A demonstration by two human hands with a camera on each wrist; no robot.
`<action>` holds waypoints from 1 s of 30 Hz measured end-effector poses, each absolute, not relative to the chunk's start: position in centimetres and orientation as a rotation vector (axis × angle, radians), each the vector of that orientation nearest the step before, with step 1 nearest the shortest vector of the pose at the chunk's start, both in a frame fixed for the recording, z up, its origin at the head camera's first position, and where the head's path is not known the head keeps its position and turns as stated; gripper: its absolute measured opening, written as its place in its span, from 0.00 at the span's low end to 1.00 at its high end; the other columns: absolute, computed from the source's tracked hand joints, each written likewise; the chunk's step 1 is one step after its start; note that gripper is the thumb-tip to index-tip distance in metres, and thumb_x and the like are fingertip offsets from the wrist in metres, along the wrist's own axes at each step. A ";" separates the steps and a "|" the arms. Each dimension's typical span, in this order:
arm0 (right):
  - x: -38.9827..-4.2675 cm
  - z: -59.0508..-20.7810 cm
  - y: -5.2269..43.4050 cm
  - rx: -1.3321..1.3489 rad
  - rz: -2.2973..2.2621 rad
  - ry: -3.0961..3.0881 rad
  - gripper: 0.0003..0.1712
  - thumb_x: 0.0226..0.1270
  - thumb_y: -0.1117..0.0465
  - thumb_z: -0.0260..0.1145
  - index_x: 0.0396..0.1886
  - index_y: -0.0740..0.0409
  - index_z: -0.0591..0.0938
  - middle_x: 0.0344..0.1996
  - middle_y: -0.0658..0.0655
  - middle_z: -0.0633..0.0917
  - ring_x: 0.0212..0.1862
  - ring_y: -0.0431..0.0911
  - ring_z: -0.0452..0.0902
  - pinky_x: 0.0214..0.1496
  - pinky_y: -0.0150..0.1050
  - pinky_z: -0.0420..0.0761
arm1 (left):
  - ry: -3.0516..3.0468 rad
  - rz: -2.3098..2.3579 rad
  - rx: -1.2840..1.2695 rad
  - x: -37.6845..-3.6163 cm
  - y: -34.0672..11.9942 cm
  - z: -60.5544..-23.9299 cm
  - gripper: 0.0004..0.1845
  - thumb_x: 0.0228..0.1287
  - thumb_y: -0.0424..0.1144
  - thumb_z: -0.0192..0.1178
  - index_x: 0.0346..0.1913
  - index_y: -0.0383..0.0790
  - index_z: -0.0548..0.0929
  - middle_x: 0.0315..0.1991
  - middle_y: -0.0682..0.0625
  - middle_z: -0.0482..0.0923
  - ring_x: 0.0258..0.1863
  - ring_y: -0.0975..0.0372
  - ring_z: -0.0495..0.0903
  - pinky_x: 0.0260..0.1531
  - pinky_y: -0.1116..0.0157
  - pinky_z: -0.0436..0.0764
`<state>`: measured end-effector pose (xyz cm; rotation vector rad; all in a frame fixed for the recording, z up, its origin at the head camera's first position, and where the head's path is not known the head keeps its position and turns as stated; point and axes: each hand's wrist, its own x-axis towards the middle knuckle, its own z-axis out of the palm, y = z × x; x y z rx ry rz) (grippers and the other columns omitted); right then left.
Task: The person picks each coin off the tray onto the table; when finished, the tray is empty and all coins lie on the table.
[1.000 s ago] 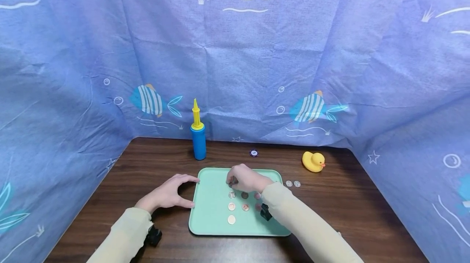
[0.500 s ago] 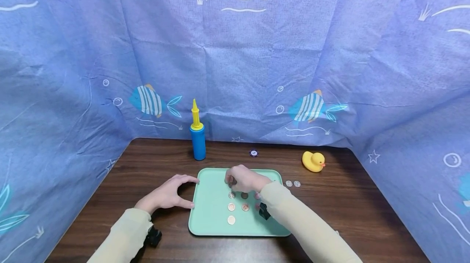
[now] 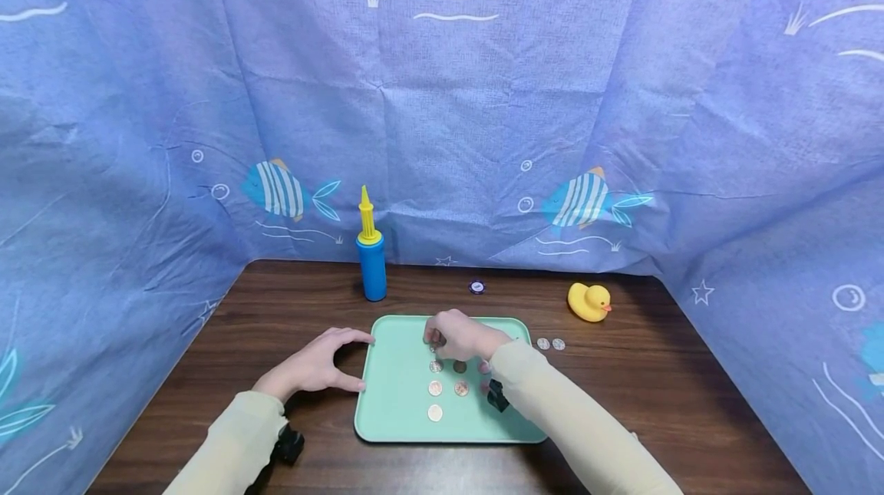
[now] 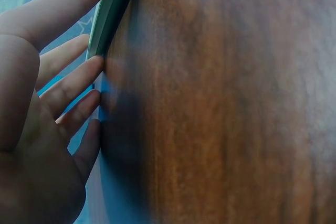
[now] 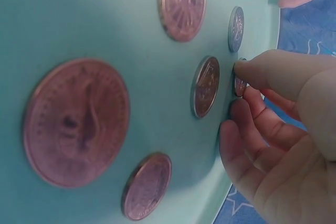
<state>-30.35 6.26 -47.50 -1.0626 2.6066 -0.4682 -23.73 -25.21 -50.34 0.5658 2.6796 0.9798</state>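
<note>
The right hand (image 3: pixel 459 336) pinches a small coppery coin (image 5: pixel 240 84), seemingly setting it near the mint-green plastic tray's (image 3: pixel 394 403) far edge; the left hand (image 3: pixel 314 364), fingers relaxed, steadies its left rim.

Tray (image 3: pixel 394 403): left half bare, passable; coins (image 3: pixel 435 388) crowd its centre. Table (image 3: pixel 290 303): open wood at 9 and 5 o'clock. Obstacles: pump (image 3: pixel 372 265) at 11 o'clock, chip (image 3: pixel 476 287) at 12, duck (image 3: pixel 589 302) and two loose coins (image 3: pixel 551 344) at 2.

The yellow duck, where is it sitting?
In the head view the duck sits on the wooden table at the far right, beyond two loose coins and right of the green tray.
</note>
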 end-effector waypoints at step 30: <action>-30.1 -47.7 6.8 -1.143 -0.570 2.613 0.10 0.66 0.70 0.74 0.43 0.52 0.90 0.34 0.47 0.87 0.35 0.35 0.77 0.42 0.31 0.80 | 2.676 0.987 0.578 -23.9 -25.3 -50.6 0.41 0.53 0.59 0.80 0.70 0.53 0.79 0.72 0.46 0.73 0.73 0.46 0.66 0.69 0.38 0.68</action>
